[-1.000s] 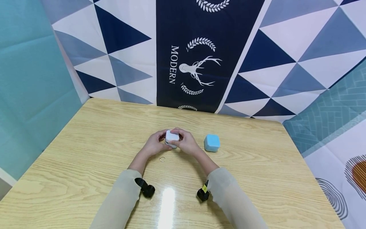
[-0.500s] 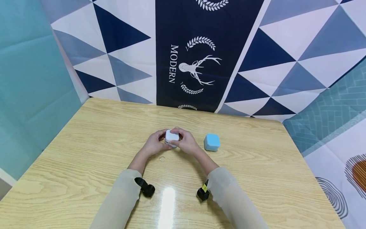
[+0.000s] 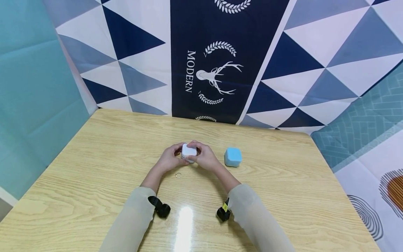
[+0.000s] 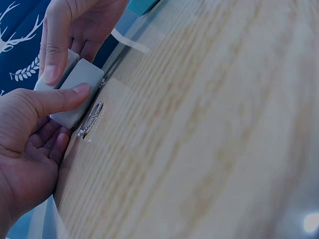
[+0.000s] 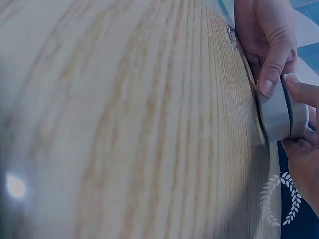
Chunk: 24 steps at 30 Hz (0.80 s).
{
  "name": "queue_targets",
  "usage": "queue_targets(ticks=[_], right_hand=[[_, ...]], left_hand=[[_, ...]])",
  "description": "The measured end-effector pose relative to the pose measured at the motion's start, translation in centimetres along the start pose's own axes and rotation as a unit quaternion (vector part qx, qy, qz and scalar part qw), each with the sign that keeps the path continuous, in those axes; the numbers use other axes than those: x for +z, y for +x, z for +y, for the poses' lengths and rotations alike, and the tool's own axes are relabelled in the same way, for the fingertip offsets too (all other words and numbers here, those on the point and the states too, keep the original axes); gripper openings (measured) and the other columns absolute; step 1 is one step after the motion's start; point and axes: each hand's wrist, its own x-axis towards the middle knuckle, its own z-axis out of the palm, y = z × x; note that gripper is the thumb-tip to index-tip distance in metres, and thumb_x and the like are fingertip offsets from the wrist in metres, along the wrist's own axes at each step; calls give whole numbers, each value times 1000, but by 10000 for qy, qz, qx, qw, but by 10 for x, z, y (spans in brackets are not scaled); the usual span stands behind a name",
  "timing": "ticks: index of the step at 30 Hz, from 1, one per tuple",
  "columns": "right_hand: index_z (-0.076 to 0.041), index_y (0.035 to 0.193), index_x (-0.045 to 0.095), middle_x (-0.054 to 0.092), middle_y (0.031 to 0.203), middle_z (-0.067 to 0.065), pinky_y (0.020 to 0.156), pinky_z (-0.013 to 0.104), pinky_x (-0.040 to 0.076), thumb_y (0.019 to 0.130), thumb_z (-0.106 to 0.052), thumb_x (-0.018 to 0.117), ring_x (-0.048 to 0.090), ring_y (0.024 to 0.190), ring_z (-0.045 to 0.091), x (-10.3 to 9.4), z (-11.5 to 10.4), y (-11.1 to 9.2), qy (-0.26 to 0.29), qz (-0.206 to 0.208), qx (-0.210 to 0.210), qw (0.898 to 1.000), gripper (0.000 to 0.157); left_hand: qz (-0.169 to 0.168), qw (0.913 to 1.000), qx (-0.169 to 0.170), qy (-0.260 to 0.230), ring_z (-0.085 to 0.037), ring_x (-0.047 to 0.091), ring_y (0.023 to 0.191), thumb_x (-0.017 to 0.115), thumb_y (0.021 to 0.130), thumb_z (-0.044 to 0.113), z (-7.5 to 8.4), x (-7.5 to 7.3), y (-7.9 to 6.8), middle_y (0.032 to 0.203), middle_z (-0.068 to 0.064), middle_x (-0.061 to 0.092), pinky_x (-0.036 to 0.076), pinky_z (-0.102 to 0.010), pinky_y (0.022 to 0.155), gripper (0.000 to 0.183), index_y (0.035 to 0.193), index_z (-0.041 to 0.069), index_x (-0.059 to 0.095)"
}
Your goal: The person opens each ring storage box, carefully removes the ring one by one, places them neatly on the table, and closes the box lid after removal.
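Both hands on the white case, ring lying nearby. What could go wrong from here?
A dark seam splits the white case; its two parts could separate suddenly and one might slip.
The ring lies loose near the left hand, which could knock it.
The right hand might bump the blue cube if it swings outward.

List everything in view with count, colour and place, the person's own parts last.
Table: one, pale wood, centre.
White box: one, white, held at mid-table.
Ring: one, silvery in the left wrist view, on the table, this side of the white box.
Blue box: one, light blue, right of the white box.
Backdrop: one, navy, grey-blue and white, behind the table.
Teal covering: one, teal, left.
Right covering: one or more, teal and white.
Wrist cameras: two, black, one per wrist.
Sleeves: two, beige.
Left hand: one, bare, gripping the white box.
Right hand: one, bare, gripping it too.
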Motion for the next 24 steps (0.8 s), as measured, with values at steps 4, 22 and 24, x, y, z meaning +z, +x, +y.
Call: queue_targets(ticks=[4,22,24], right_hand=[[-6,118,61,54,130,4,99,38,44,81,-8,72,52,121,21,0,1,0,-12,2,22,10000,39],[-4,117,61,54,131,5,97,36,45,78,-4,73,53,120,22,1,1,1,-22,34,15,10000,41],[-4,116,61,55,129,5,97,36,45,78,-4,74,53,118,22,1,1,0,-28,44,-1,10000,40]], left_hand=[[-5,10000,-8,-29,-28,47,126,78,74,6,-2,0,0,133,-12,53,38,-40,107,73,138,8,44],[-5,10000,34,-55,-27,48,124,78,73,5,-2,0,1,132,-12,54,39,-40,106,73,138,8,45],[-4,10000,41,-53,-28,48,124,78,73,5,-2,0,1,132,-12,54,40,-40,106,73,138,8,45]])
